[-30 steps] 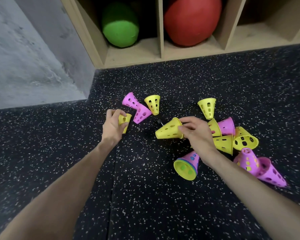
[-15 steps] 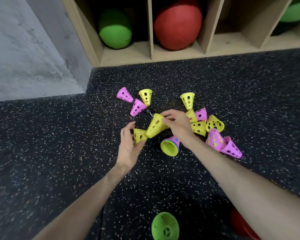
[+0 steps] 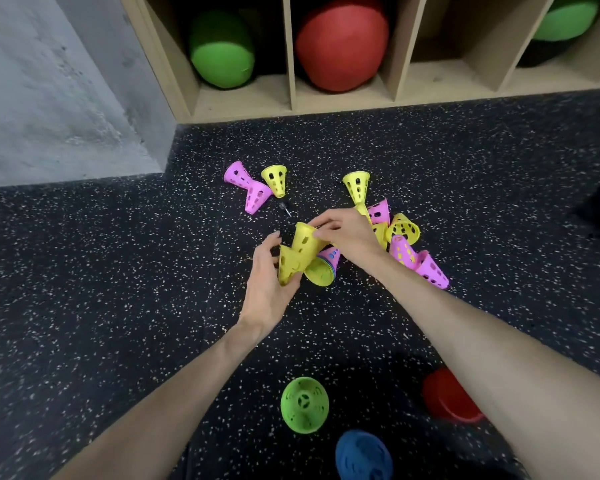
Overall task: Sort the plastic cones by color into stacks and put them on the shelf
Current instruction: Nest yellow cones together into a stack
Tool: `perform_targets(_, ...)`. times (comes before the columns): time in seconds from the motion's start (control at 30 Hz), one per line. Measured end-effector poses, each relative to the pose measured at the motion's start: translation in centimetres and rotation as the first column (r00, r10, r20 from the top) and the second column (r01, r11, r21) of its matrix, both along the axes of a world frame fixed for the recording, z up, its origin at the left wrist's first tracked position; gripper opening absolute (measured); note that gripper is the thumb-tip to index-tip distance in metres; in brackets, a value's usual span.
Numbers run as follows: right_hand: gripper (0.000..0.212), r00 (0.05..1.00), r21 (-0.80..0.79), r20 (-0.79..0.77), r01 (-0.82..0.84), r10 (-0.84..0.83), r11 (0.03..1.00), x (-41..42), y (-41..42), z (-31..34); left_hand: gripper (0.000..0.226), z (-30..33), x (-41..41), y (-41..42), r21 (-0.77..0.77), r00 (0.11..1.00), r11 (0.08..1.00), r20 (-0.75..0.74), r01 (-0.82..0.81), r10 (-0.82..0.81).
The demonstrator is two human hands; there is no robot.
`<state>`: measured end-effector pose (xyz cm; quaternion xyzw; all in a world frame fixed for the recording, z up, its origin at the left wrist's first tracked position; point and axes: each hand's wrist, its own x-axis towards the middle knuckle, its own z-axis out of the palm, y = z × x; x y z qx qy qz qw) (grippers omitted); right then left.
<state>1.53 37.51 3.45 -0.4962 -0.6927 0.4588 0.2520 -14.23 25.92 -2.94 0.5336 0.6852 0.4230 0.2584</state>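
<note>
Yellow cones now meet: right hand (image 3: 347, 233) pinches upper cone (image 3: 305, 241), left hand (image 3: 269, 282) grips lower cone (image 3: 288, 266).

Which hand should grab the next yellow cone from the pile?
Probably the right hand: it's beside the pile's yellow cone. The left hand holds the yellow stack.

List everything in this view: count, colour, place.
held cones: two, yellow, one per hand, being nested
loose yellow cones: at least four, floor
pink cones: about five, floor
mixed stack: one, on its side under the hands
green cone, red cone, blue cone: near floor
balls: two green, one red, in shelf
left hand, right hand: each with a grip on one yellow cone
</note>
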Motion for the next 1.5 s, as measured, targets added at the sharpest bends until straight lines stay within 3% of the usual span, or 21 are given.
perform_targets(0.17,0.02,0.981,-0.2,-0.171,-0.121,0.087,0.972,0.6,-0.7,0.0,0.087,1.4,0.5,0.7,0.01,0.999,1.0,0.033,-0.013,0.013)
perform_targets(0.37,0.02,0.977,-0.264,-0.159,-0.182,0.144,0.947,1.7,-0.7,-0.3,0.073,1.1,1.7,1.1,-0.046,0.998,0.998,0.036,0.048,-0.047)
perform_targets(0.47,0.021,0.987,-0.207,-0.155,-0.082,0.05,0.975,2.5,-0.4,-1.2,0.061,-0.2,1.6,1.3,-0.03,0.999,0.999,-0.021,0.034,-0.034)
perform_targets(0.57,0.028,0.978,0.031,-0.03,0.206,-0.205,0.978,4.3,0.3,-3.0,0.06,-1.7,0.6,1.2,-0.04,0.998,0.998,-0.028,-0.049,0.048)
perform_targets(0.67,0.033,0.946,0.096,0.055,0.314,-0.32,0.945,6.3,1.1,-4.3,0.063,-3.3,-0.2,0.6,-0.058,0.988,0.987,-0.02,-0.152,0.151)
perform_targets(0.87,0.03,0.946,0.116,0.189,0.244,-0.263,0.963,8.2,3.0,-5.4,0.063,-6.4,-0.5,-0.9,-0.112,0.991,0.986,-0.057,-0.126,0.12)
perform_targets(1.03,0.037,0.862,0.216,0.37,0.283,-0.347,0.934,8.1,5.0,-7.0,0.063,-8.0,-0.2,-1.2,-0.069,0.983,0.988,-0.131,-0.135,0.125)
perform_targets(1.2,0.04,0.779,0.122,0.609,0.095,-0.15,0.988,8.0,4.7,-6.6,0.061,-9.0,0.1,-1.1,-0.005,0.966,0.995,-0.238,-0.101,0.097)
perform_targets(1.33,0.032,0.822,0.196,0.536,0.1,-0.192,0.975,6.6,5.3,-7.7,0.062,-9.2,0.4,-1.0,0.015,0.953,0.997,-0.295,-0.071,0.072)
perform_targets(1.4,0.028,0.869,0.248,0.418,0.171,-0.265,0.953,6.3,5.3,-7.7,0.061,-9.3,0.4,-1.0,0.014,0.954,0.997,-0.291,-0.076,0.077)
perform_targets(1.5,0.036,0.935,0.168,0.209,0.254,-0.286,0.952,6.4,5.2,-7.4,0.062,-9.3,0.4,-1.1,0.021,0.951,0.997,-0.299,-0.077,0.08)
